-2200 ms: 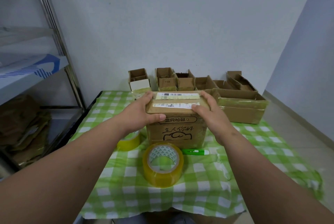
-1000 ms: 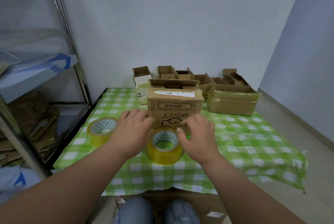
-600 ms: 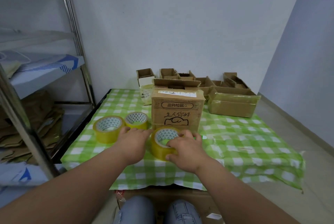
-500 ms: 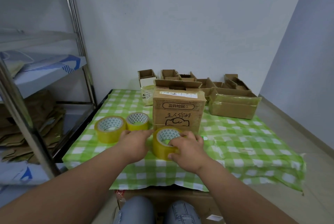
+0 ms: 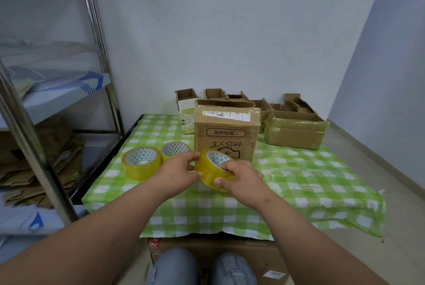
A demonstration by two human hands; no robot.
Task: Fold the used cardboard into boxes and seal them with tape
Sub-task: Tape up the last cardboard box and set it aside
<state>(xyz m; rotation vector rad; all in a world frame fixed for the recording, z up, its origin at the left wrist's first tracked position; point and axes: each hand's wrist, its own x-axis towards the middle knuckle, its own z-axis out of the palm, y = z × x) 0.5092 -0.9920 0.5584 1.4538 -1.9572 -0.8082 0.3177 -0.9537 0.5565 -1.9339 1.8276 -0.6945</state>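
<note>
Both hands, left hand [image 5: 178,171] and right hand [image 5: 241,178], grip the tape roll [image 5: 212,169], tilted before the cardboard box [image 5: 226,133]; next, probably, find its loose end.

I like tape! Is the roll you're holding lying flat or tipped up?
Tipped up. The tape roll is tilted in both hands, its hole facing up and right; the other two rolls lie flat.

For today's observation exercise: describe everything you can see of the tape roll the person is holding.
The tape roll is yellowish, translucent packing tape wound on a core printed with small green triangles. It is tilted, its open core facing up and toward the cardboard box behind it. The right hand grips its near rim, fingers curled into the core; the left hand pinches its left edge. It sits just above the green checked cloth.
</note>
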